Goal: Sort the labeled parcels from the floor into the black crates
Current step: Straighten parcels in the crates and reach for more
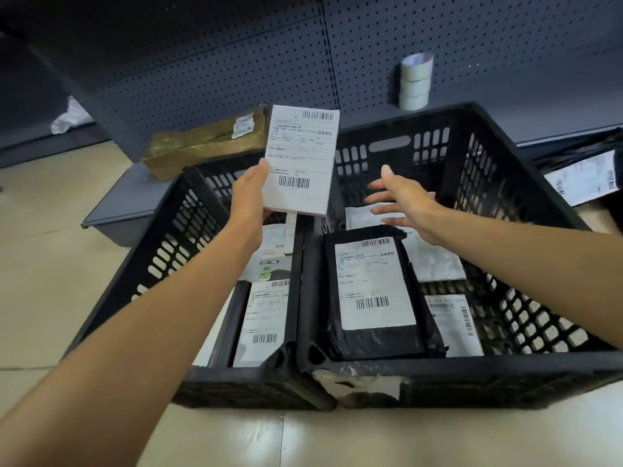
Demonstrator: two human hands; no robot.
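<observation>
At the centre of the frame, the left hand (251,190) grips the lower left edge of a small white box (301,160), seemingly light and stiff, above two black crates (472,170), while the right hand (403,205) hovers open, fingers spread.

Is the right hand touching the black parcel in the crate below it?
Apart. In the head view the right hand hovers open above the right crate, its fingers spread, with the crate's contents showing between it and the black parcel.
</observation>
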